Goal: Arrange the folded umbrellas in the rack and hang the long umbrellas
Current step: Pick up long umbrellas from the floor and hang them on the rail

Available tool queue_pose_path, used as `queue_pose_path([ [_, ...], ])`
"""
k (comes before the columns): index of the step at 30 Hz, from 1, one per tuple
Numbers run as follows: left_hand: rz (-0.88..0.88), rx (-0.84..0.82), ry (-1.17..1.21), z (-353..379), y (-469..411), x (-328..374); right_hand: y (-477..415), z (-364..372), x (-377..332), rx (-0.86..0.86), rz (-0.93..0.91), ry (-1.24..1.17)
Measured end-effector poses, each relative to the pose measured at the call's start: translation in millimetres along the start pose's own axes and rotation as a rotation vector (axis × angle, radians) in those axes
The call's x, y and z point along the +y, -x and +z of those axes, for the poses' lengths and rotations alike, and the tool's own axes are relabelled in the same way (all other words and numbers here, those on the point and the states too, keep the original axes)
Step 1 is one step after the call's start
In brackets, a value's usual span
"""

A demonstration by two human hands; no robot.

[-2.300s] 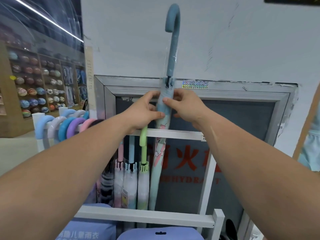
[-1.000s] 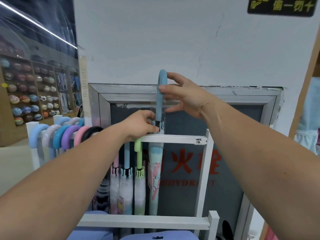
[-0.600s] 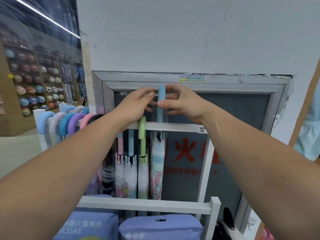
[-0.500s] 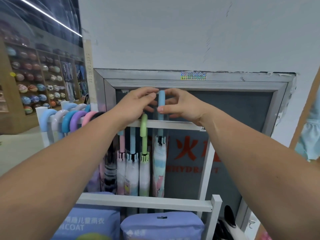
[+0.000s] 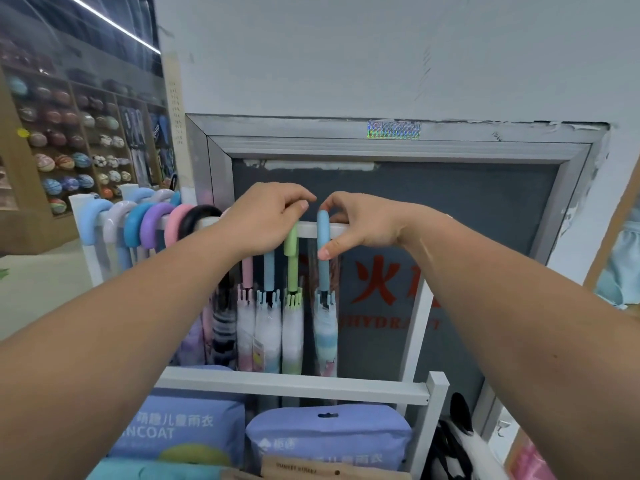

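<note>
Right hand (image 5: 360,223) pinches the blue umbrella handle (image 5: 323,233), hooked over the white rail (image 5: 306,230) at frame centre; left hand (image 5: 266,220) grips the neighbouring green handle (image 5: 291,242). Risk: if seated shallowly, release may drop it.

Shop. Wooden shelves (image 5: 14,188) at left filled with rows of balls (image 5: 45,163). White rack (image 5: 346,389) hung with many like umbrellas (image 5: 292,334) in assorted colours, some clear-sleeved. Below, packaged raincoats (image 5: 332,434) with hang-holes and printed labels.
</note>
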State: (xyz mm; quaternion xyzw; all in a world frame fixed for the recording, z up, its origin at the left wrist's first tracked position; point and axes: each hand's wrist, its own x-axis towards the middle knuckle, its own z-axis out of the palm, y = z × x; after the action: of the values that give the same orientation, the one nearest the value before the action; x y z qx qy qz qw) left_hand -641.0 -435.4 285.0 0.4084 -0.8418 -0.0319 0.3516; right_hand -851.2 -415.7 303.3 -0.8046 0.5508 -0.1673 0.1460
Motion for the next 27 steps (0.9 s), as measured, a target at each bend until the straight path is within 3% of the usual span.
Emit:
queue_pose_path([
  [5,-0.011,0.054,-0.208,8,11,-10,-1,5,-1,0.027,-0.001,0.048],
  [20,-0.039,0.118,-0.273,15,20,-5,24,10,-15,0.08,0.072,0.167],
  [23,-0.004,0.173,-0.228,16,23,-3,49,19,-15,0.258,0.074,0.093],
  [27,0.106,0.219,-0.146,19,29,20,97,31,-8,0.52,0.091,0.178],
])
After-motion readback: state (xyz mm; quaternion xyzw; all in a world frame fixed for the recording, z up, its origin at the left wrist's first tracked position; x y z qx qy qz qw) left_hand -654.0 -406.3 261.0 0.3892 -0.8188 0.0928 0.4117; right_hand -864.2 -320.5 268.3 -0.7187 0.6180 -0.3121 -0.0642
